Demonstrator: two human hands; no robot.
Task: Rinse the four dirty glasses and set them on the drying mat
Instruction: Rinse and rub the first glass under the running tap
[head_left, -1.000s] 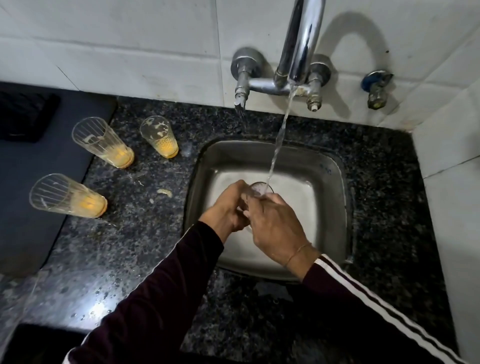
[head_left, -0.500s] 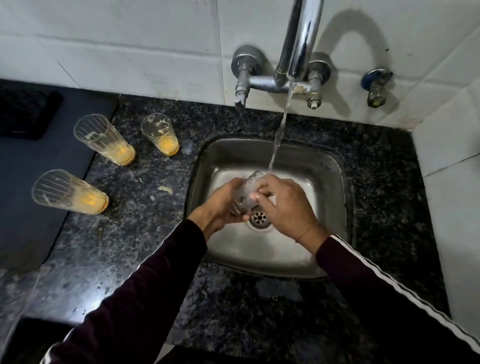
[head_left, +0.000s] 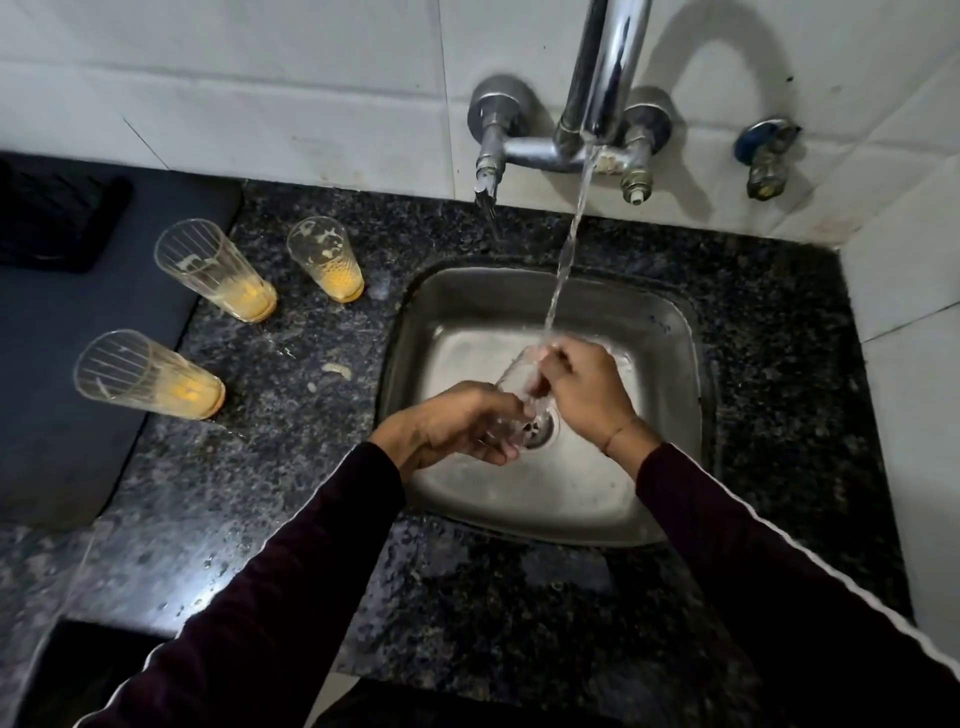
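Granite counter (head_left: 291, 499), dark drying mat (head_left: 57, 364) at its left edge, steel sink (head_left: 670, 332). I see three dirty glasses (head_left: 215, 270) on the counter beside the mat. Left hand (head_left: 452, 426) grips the fourth glass (head_left: 511, 387) over the drain, tilted under the stream; right hand (head_left: 584, 389) has fingers at its rim.

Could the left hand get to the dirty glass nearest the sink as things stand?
Probably yes, but not at once: the left hand is busy holding the glass being rinsed over the sink. The dirty glass stands upright on open counter, with nothing between.
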